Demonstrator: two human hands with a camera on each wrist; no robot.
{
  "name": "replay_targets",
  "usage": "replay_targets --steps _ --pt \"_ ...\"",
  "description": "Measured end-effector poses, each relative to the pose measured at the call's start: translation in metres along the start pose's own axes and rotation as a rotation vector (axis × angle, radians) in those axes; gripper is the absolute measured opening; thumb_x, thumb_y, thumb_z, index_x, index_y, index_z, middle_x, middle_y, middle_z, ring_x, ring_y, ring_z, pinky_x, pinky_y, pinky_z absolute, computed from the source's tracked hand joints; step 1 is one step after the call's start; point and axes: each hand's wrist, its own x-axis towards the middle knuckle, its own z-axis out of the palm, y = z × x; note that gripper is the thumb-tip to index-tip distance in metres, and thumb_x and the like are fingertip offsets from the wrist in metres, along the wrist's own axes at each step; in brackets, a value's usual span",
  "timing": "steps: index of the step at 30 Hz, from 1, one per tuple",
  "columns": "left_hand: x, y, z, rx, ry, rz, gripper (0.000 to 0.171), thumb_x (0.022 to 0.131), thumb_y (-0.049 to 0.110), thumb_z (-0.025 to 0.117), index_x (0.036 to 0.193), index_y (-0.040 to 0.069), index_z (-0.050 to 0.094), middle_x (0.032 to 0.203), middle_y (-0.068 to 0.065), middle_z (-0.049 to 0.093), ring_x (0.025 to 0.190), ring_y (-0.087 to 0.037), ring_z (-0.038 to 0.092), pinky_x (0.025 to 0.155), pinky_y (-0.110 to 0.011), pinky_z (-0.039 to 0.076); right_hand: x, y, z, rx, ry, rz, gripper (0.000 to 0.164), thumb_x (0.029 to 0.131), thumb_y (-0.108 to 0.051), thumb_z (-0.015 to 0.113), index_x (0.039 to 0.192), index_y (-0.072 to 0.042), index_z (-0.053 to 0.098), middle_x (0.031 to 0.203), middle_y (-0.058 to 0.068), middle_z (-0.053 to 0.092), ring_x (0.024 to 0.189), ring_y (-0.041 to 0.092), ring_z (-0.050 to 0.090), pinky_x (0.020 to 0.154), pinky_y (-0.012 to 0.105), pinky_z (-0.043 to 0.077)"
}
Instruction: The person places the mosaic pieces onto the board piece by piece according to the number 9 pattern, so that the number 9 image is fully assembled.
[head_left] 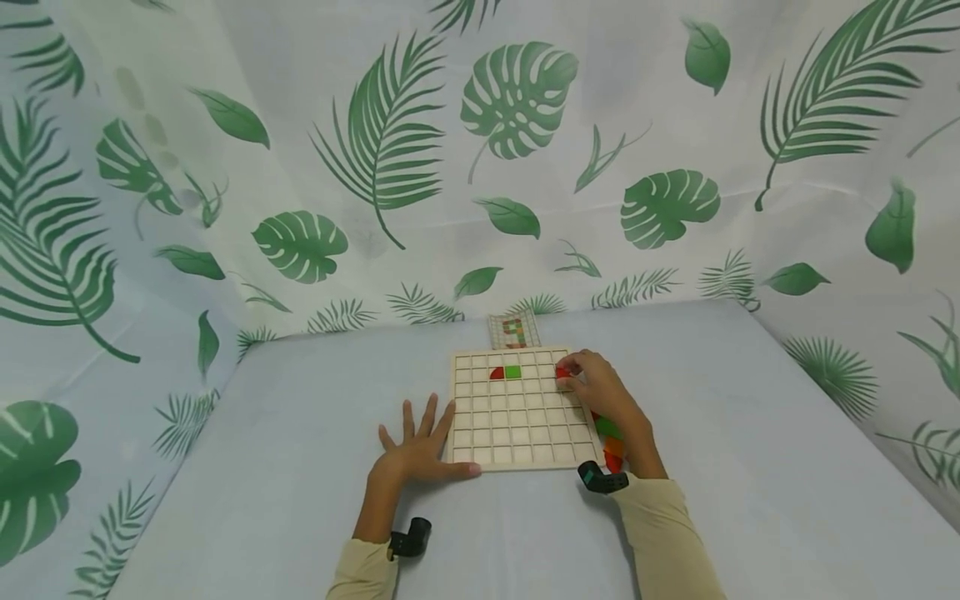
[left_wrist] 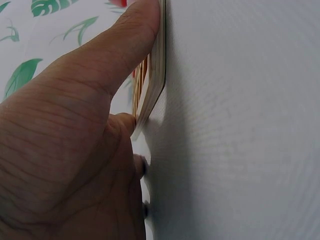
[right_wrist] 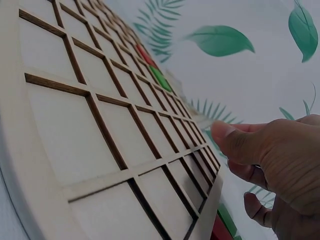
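Observation:
A pale wooden grid board [head_left: 510,429] lies flat on the table. In its upper rows sit a red piece with a rounded side [head_left: 497,373] and, right beside it, a green square piece [head_left: 513,372]. Over the board's upper right cells, my right hand [head_left: 600,390] pinches a red tile [head_left: 562,372] between thumb and fingers; the fingers partly cover it, and the right wrist view hides it. My left hand [head_left: 416,456] is spread at the lower left corner, its thumb [left_wrist: 125,45] against the board's front edge and its forefinger by the left side.
Behind the board lies a small gridded card [head_left: 514,331] with a coloured pattern. Several loose green, orange and red pieces [head_left: 609,430] lie along the board's right side, partly under the right forearm. A leaf-printed cloth [head_left: 517,225] hangs beyond the table's far edge.

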Motion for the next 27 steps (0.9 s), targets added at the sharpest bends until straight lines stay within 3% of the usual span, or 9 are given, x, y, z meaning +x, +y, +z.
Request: replay_targets --steps 27 --pt "-0.001 0.001 0.001 0.007 0.014 0.002 0.112 0.075 0.076 0.063 0.159 0.024 0.01 0.166 -0.011 -0.004 0.147 -0.048 -0.015 0.104 -0.081 -0.002 0.013 -0.004 0.015 0.096 -0.02 -0.125 0.025 0.091 -0.009 0.069 0.111 0.004 0.064 0.11 0.021 0.063 0.098 0.033 0.061 0.086 0.047 0.052"
